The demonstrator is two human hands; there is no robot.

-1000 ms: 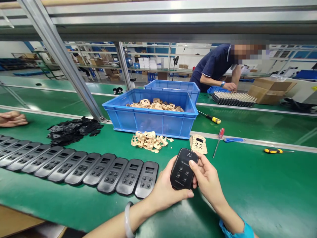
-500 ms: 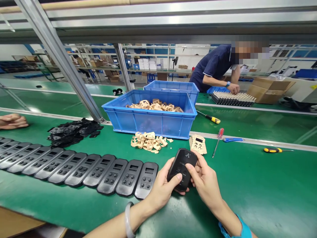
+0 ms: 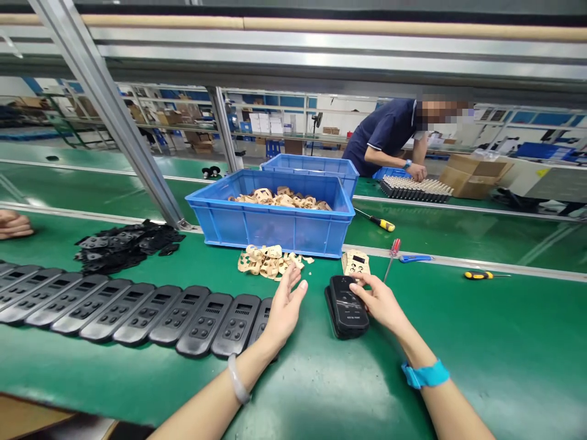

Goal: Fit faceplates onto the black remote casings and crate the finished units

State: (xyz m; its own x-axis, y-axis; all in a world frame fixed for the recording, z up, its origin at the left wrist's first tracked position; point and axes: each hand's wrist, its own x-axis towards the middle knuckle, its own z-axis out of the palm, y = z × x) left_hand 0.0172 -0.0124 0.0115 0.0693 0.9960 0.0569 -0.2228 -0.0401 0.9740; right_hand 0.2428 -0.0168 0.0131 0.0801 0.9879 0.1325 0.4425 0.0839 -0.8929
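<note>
My left hand (image 3: 283,310) is held with fingers stretched out and nothing in it, above the right end of a row of grey-black device housings (image 3: 236,326) with round buttons and small display windows. My right hand (image 3: 380,299) holds the upper right edge of a black handheld device (image 3: 349,308), its fingertips on the front face. The device lies on the green bench, its glossy front bearing small white print. Another dark edge shows along its left side; whether that is a second piece cannot be made out. Right behind the device sits a stack of beige backing sheets (image 3: 356,261).
Crumpled beige peelings (image 3: 263,261) lie before a blue bin (image 3: 270,223) of similar scraps. Left stands a pile of black overlays (image 3: 131,241), near another person's hand (image 3: 14,225). Screwdrivers (image 3: 479,275) and a blue cutter (image 3: 416,258) lie right. A co-worker (image 3: 383,134) bends over a tray.
The black device has gone from both hands down onto the bench. My left hand has let go and moved left with its fingers opened; my right hand stays at the device's right edge.
</note>
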